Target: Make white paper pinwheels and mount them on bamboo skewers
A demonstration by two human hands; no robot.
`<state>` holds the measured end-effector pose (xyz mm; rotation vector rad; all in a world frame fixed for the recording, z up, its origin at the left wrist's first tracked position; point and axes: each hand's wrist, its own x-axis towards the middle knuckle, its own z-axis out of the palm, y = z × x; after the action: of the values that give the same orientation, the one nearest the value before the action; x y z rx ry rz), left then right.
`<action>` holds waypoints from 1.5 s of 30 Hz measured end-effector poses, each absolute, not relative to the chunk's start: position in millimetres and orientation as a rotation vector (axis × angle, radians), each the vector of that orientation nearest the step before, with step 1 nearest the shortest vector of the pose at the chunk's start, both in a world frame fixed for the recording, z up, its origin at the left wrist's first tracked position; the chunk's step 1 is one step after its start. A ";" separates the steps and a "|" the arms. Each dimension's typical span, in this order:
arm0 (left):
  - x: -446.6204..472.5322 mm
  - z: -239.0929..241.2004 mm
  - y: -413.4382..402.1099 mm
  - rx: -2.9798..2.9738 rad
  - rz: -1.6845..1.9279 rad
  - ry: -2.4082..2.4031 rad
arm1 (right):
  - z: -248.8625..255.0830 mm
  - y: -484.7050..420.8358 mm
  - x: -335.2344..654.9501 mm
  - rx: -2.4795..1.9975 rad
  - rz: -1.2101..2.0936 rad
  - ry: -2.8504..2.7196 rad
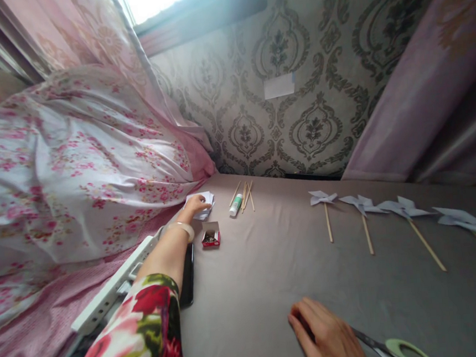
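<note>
My left hand (196, 205) reaches forward to a small stack of white paper squares (208, 199), fingers bent with their tips at the paper. Just in front of that stack stands an open red box (211, 238) of small metallic pieces. My right hand (325, 334) rests on the grey cloth near the front edge, its fingers curled and nothing visible in them. Beside it lie scissors with pale green handles (403, 348), their blade tips hidden by the hand.
A glue bottle (236, 205) lies among several wooden sticks (247, 195). To the right is a row of white paper pinwheels (405, 207) on sticks. A dark flat object (189, 285) lies under my left forearm, beside a white rail (110, 289). Floral fabric (73, 154) hangs at left.
</note>
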<state>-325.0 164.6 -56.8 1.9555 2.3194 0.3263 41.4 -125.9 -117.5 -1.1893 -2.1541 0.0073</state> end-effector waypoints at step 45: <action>-318.2 -50.9 161.5 1.837 0.369 2.412 | -119.9 -124.0 42.2 -1.198 0.045 -2.149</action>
<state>-318.2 161.5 -50.9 1.8372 2.4115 0.3694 42.2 -124.0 -119.9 -1.1977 -2.1492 0.0445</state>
